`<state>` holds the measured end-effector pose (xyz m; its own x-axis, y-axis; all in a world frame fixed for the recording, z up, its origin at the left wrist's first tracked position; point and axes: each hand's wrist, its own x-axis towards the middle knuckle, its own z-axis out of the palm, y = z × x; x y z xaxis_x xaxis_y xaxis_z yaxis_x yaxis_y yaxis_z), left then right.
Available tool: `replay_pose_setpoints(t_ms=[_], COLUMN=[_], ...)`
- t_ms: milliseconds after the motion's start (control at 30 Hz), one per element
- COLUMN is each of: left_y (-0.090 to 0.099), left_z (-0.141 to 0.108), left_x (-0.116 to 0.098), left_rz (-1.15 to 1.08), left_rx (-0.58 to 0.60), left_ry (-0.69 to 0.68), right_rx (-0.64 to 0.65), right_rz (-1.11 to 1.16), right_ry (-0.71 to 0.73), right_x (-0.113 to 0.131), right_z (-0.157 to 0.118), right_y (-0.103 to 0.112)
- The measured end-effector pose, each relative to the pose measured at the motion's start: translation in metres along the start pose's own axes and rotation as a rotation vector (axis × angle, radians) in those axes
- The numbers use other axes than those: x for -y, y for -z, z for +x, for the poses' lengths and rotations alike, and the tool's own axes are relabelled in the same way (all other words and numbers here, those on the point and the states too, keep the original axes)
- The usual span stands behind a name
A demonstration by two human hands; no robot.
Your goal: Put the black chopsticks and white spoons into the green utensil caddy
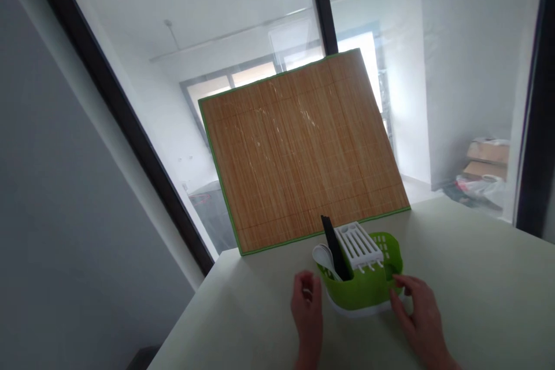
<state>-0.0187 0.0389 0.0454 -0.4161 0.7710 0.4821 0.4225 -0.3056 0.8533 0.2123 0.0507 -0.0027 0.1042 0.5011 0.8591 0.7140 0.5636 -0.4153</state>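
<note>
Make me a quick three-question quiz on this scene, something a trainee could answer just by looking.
1. Multiple choice: in the green caddy, what sits between the white spoons and the white slotted rack?
A) a red fork
B) black chopsticks
C) a blue cup

2. True or false: the green-edged bamboo mat lies flat beneath the caddy.

3. Fill in: the person's ____ hand is at the caddy's end farther from the spoons.

Key:
1. B, black chopsticks.
2. False; the mat stands up behind the caddy.
3. Right; the right hand is there, while the left hand is beside the spoon end.
</note>
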Motion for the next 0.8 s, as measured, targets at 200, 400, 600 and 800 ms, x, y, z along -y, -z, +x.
replay_pose_setpoints(t_ms=[200, 400, 600, 800], left_y=[-0.01, -0.028, -0.032, -0.032], left_z=[0.074, 0.092, 0.083, 0.068], left_x=[-0.002, -0.004, -0.019, -0.037], left_rz=[0.033, -0.04, 0.19, 0.421], left_rx=[0.328, 0.605, 0.498, 0.35], left_ry=[0.153, 0.22, -0.071, -0.3], right_rx=[0.148, 0.227, 0.239, 0.285], right_rz=[0.122, 0.142, 0.15, 0.14], right_ry=[0.031, 0.043, 0.065, 0.071], right_x=[0.012, 0.014, 0.017, 0.023], right_z=[-0.007, -0.01, -0.008, -0.011], right_y=[-0.009, -0.013, -0.015, -0.015])
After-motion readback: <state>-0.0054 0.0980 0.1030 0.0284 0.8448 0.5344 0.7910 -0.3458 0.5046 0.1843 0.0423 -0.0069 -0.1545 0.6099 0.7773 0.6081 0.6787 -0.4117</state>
